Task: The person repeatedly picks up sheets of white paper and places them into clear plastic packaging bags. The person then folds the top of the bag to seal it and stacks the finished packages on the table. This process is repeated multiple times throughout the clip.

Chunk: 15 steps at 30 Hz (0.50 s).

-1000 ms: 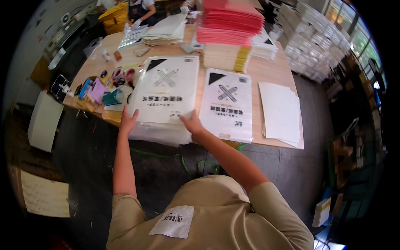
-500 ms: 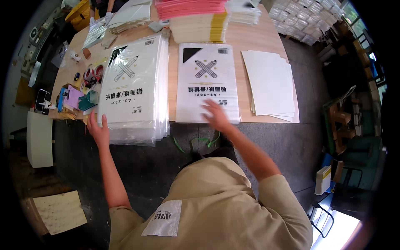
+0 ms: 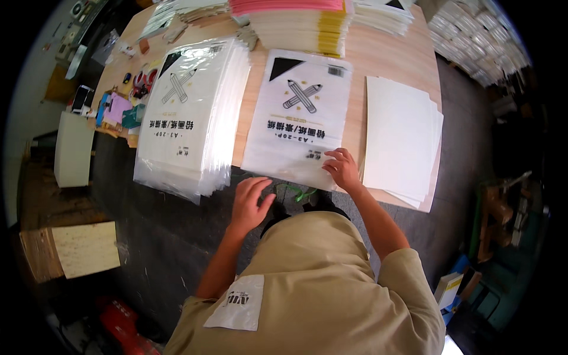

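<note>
A printed plastic paper bag [image 3: 296,127], with crossed pencils and a black corner, lies flat in front of me at the table's near edge. My right hand [image 3: 343,170] rests at its near right corner, fingers bent and apart, gripping nothing I can see. Just off the bag's near edge hovers my left hand [image 3: 251,202], empty, its thumb away from the fingers. To the left, a thick stack of the same printed bags [image 3: 186,118] overhangs the table edge. On the right lies a stack of white paper sheets [image 3: 399,139], slightly fanned.
A tall pile of cream and pink sheets [image 3: 290,29] stands at the back of the wooden table [image 3: 251,106]. At the left edge are tape rolls [image 3: 142,78] and a small box of tools [image 3: 115,109]. Wrapped packs [image 3: 473,35] are heaped beyond the far right.
My left hand has moved right, from beside the bag stack to the near edge of the single bag. My right hand has shifted to that bag's near right corner. The view has turned slightly.
</note>
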Each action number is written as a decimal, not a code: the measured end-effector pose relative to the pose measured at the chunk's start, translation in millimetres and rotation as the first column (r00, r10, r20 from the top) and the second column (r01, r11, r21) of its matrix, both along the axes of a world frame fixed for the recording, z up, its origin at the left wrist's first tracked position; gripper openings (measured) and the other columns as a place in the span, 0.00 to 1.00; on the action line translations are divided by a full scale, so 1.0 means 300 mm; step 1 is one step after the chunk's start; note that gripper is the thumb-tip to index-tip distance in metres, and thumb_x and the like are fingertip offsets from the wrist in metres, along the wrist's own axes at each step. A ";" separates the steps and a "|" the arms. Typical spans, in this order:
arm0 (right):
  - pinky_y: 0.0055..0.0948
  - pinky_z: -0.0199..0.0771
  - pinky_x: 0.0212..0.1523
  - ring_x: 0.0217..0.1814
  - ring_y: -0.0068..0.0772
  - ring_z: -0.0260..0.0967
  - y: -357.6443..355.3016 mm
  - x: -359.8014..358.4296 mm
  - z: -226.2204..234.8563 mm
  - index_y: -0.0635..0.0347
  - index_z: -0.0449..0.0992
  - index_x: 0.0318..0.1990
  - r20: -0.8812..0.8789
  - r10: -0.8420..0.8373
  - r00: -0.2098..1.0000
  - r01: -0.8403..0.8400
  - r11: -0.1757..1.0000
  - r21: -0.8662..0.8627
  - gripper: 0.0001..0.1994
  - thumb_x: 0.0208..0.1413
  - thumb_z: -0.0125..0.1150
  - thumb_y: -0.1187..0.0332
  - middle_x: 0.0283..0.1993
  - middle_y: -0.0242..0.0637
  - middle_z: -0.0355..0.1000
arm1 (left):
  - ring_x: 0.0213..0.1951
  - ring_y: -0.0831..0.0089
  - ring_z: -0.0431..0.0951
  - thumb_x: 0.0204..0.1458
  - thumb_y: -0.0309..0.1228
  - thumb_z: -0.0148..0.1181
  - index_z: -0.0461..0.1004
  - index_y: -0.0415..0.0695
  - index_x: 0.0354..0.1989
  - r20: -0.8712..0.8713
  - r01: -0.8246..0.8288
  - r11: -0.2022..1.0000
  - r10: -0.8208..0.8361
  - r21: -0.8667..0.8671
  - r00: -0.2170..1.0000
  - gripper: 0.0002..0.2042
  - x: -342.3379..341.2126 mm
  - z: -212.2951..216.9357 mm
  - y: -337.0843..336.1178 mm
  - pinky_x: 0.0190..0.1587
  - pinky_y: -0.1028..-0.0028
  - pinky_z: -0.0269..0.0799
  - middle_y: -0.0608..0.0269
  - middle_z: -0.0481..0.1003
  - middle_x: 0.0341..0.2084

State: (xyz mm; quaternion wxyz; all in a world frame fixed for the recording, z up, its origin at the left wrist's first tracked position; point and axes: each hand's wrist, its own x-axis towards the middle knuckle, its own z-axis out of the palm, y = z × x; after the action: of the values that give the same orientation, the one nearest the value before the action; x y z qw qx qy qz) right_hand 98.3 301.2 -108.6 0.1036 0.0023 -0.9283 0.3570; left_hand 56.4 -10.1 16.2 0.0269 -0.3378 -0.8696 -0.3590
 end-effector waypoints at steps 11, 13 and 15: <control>0.36 0.75 0.42 0.41 0.46 0.74 0.150 -0.129 0.260 0.63 0.80 0.38 0.040 0.204 0.978 -0.178 0.920 -0.350 0.09 0.56 0.64 0.66 0.39 0.45 0.77 | 0.45 0.62 0.77 0.48 0.26 0.65 0.79 0.42 0.42 -0.090 0.020 0.993 -0.031 -0.115 0.996 0.12 -0.157 -0.084 0.294 0.49 0.66 0.73 0.63 0.77 0.40; 0.35 0.74 0.42 0.40 0.44 0.74 0.177 -0.141 0.299 0.64 0.80 0.38 0.099 0.192 0.976 -0.141 0.915 -0.378 0.10 0.57 0.64 0.65 0.38 0.46 0.77 | 0.39 0.61 0.79 0.49 0.25 0.64 0.79 0.41 0.38 -0.083 0.039 0.997 -0.044 -0.064 0.996 0.08 -0.144 -0.060 0.317 0.41 0.67 0.75 0.62 0.78 0.37; 0.33 0.74 0.42 0.40 0.42 0.74 0.201 -0.147 0.333 0.66 0.80 0.37 0.174 0.164 0.971 -0.079 0.907 -0.413 0.11 0.59 0.63 0.64 0.37 0.47 0.77 | 0.34 0.60 0.79 0.50 0.25 0.64 0.79 0.39 0.35 -0.011 0.028 0.999 -0.028 -0.038 1.000 0.05 -0.133 -0.050 0.339 0.36 0.68 0.75 0.60 0.79 0.33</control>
State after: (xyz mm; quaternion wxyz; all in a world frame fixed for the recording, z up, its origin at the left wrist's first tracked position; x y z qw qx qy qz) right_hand 54.1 361.4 -8.6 -0.0168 0.0020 -0.8384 0.5449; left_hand 16.5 91.8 1.1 0.0204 -0.3524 -0.8712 -0.3412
